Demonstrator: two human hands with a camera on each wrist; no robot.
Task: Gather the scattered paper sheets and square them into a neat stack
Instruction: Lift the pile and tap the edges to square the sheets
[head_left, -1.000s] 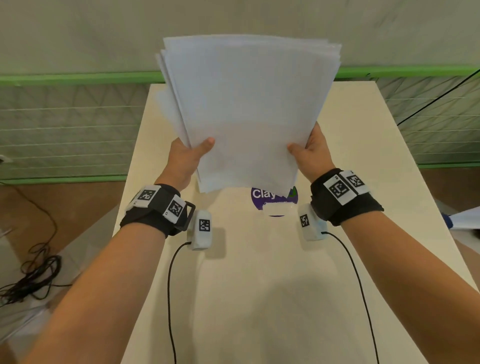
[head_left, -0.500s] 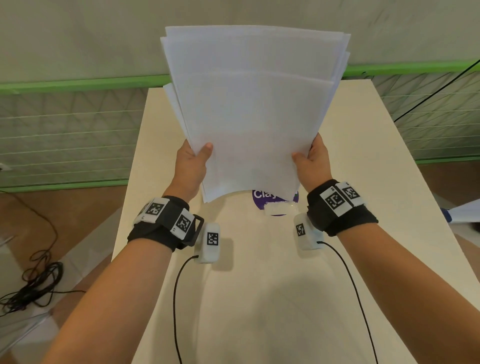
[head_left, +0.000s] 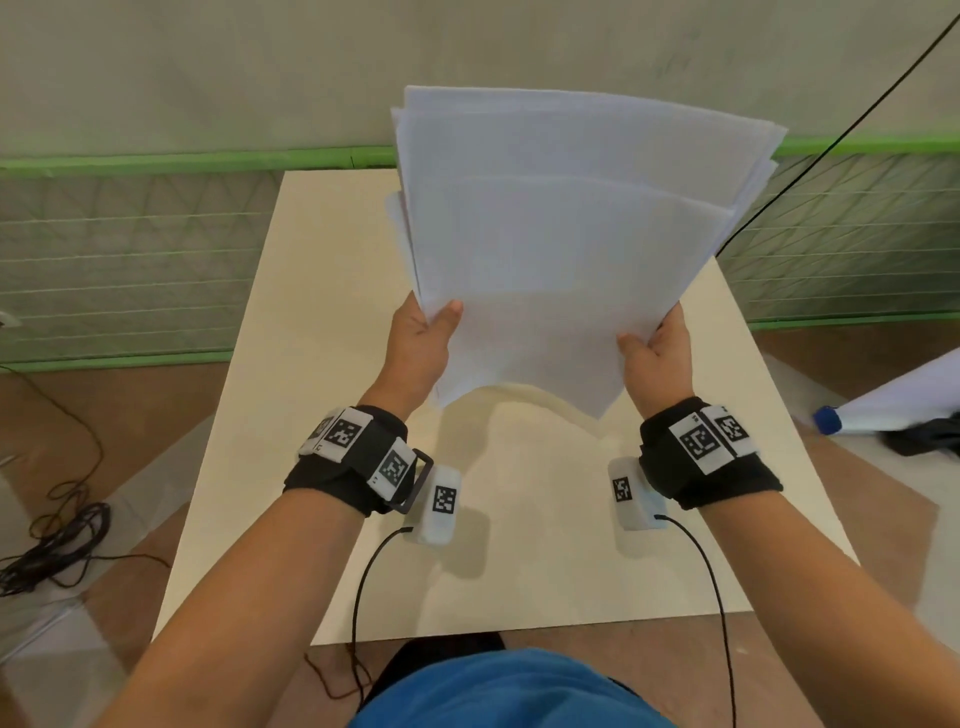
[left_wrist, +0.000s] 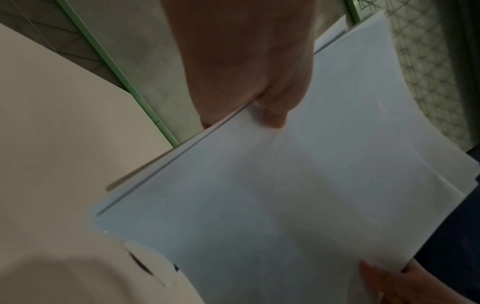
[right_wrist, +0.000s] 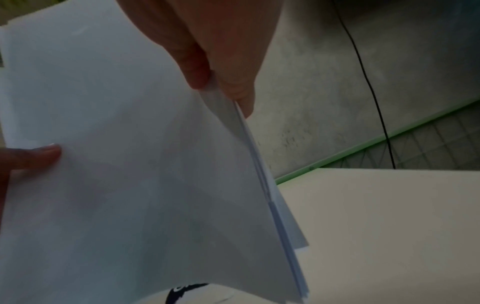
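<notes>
Paper sheets (head_left: 566, 260) held up off the worktop (head_left: 322, 364), near upright, lower edge bowed just above the surface. Top edges fanned and stepped, not yet flush; side edges also show offset layers in both wrist views. Sheet count cannot be told. The paper hides the far middle of the worktop and all fingers behind it. In the right wrist view a dark printed mark (right_wrist: 187, 290) shows on the worktop under the lower edge, mostly cut off and unreadable.

Left hand (head_left: 418, 345) pinches the left edge, thumb on the near face, fingers behind. Right hand (head_left: 657, 358) pinches the right edge the same way, thumb in front. Both forearms reach forward, wrists in black bands (head_left: 363, 457) with printed markers. Wrist views dim and soft.
</notes>
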